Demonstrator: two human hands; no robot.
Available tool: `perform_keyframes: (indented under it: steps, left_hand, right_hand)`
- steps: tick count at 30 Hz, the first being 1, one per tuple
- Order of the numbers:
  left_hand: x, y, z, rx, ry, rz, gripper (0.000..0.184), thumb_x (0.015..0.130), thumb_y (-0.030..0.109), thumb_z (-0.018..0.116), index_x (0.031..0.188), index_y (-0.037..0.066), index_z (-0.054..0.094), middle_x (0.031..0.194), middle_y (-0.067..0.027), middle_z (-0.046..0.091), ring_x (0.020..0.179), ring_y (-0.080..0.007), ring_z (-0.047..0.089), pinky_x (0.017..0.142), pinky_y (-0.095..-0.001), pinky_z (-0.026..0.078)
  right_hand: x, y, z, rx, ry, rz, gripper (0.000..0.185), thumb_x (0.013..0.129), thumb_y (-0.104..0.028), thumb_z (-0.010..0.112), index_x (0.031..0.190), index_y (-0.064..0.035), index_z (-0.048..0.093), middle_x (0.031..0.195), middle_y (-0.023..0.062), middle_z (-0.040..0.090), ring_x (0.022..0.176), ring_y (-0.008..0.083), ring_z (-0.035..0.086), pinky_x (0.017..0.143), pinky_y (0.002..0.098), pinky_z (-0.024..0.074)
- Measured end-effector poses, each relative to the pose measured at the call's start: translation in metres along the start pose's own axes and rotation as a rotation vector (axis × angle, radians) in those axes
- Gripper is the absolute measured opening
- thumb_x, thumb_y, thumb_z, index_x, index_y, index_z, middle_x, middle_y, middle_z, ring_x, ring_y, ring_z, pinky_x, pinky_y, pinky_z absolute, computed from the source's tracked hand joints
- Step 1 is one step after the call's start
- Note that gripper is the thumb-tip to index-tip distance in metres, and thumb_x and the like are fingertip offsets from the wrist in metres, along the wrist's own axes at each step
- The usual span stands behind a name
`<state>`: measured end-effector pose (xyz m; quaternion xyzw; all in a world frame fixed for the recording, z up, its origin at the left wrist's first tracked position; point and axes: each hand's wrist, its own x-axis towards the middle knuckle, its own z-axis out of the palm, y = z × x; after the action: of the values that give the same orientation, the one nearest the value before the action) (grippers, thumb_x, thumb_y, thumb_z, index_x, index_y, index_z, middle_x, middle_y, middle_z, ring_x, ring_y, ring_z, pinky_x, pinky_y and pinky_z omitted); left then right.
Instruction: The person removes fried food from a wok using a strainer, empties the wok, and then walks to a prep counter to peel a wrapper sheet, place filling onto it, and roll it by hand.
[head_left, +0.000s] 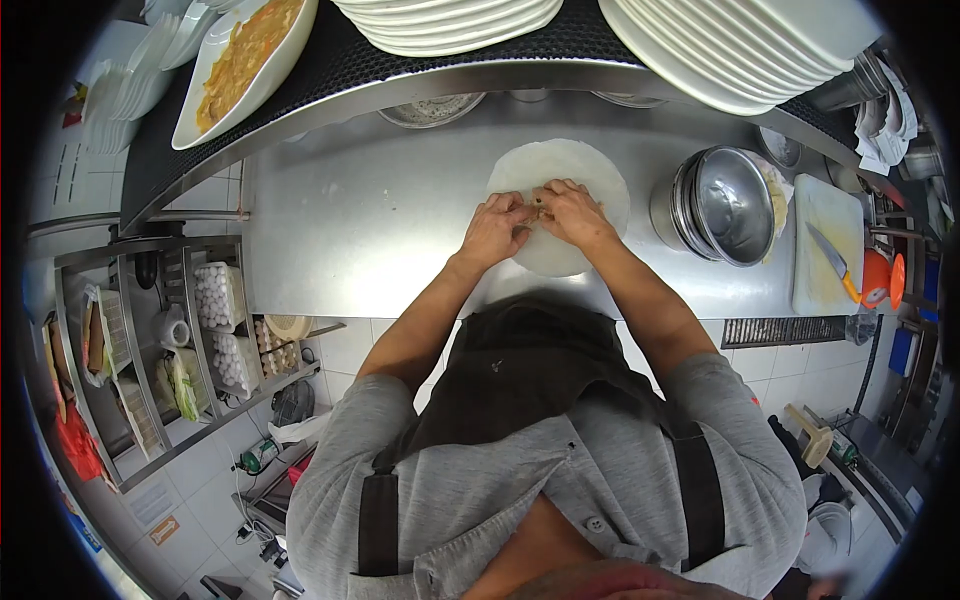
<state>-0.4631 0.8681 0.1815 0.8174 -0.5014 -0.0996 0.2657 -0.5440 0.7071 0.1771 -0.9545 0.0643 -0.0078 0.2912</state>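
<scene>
A large, thin white round sheet [555, 262] lies flat on the steel counter in front of me. Both hands are over its middle, close together. My left hand [497, 228] rests at the sheet's left part with its fingers curled in. My right hand [573, 214] is just beside it, fingers bent down onto the sheet. Between the fingertips a little brownish filling [538, 208] shows. Most of that filling is hidden under the fingers, and what each hand grips is too small to make out.
Steel bowls [735, 205] stand stacked on the counter [340, 230] to the right. Beyond them a knife [830, 256] lies on a white cutting board [842, 215]. Overhead, a shelf holds stacked plates [720, 60] and a dish of orange food [245, 65]. Egg trays [218, 297] sit lower left.
</scene>
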Motion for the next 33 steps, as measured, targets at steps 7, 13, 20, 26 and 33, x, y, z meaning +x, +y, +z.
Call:
perform_keyframes:
  steps: [7, 13, 20, 26, 33]
  left_hand:
    - [0.001, -0.014, -0.003, -0.1, 0.046, -0.034, 0.033, 0.066, 0.014, 0.065, 0.099, 0.009, 0.061, 0.096, -0.0088, 0.057, 0.094, -0.0268, 0.052, 0.084, -0.036, 0.043]
    - [-0.002, -0.02, -0.002, -0.006, -0.052, -0.089, 0.031, 0.067, 0.016, 0.066, 0.095, 0.005, 0.062, 0.094, -0.0109, 0.059, 0.09, -0.0282, 0.054, 0.082, -0.036, 0.045]
    - [0.001, -0.029, 0.01, -0.05, 0.005, -0.065, 0.025, 0.069, 0.018, 0.066, 0.09, 0.005, 0.064, 0.092, -0.0103, 0.059, 0.088, -0.0273, 0.055, 0.08, -0.0347, 0.045]
    - [-0.001, -0.027, 0.011, -0.101, -0.009, -0.114, 0.019, 0.069, 0.012, 0.065, 0.087, 0.006, 0.065, 0.089, -0.0078, 0.06, 0.086, -0.0266, 0.055, 0.08, -0.0332, 0.045]
    - [0.003, -0.009, 0.003, -0.065, 0.078, -0.086, 0.022, 0.067, 0.014, 0.065, 0.088, 0.006, 0.065, 0.088, -0.0083, 0.061, 0.084, -0.026, 0.055, 0.079, -0.0338, 0.045]
  right_hand:
    - [0.001, -0.002, 0.01, -0.155, -0.015, -0.137, 0.018, 0.072, -0.013, 0.057, 0.088, -0.0091, 0.065, 0.098, 0.0083, 0.053, 0.103, 0.0224, 0.047, 0.09, 0.0374, 0.0356]
    - [-0.002, 0.003, 0.009, -0.04, 0.009, -0.158, 0.018, 0.073, -0.016, 0.059, 0.088, -0.0105, 0.065, 0.095, 0.0053, 0.056, 0.1, 0.0214, 0.049, 0.087, 0.0378, 0.0369]
    - [0.01, -0.004, 0.022, -0.13, -0.056, -0.13, 0.013, 0.076, -0.018, 0.057, 0.081, -0.0106, 0.066, 0.085, 0.0039, 0.059, 0.093, 0.0199, 0.052, 0.083, 0.0365, 0.0388]
    - [-0.004, 0.001, 0.017, 0.013, 0.065, -0.184, 0.012, 0.074, -0.015, 0.059, 0.082, -0.012, 0.067, 0.087, 0.0019, 0.06, 0.092, 0.0191, 0.052, 0.083, 0.0354, 0.038]
    - [-0.014, 0.022, 0.003, -0.044, 0.068, -0.069, 0.013, 0.072, -0.014, 0.06, 0.084, -0.0137, 0.068, 0.089, 0.0003, 0.059, 0.093, 0.0183, 0.051, 0.085, 0.0353, 0.0381]
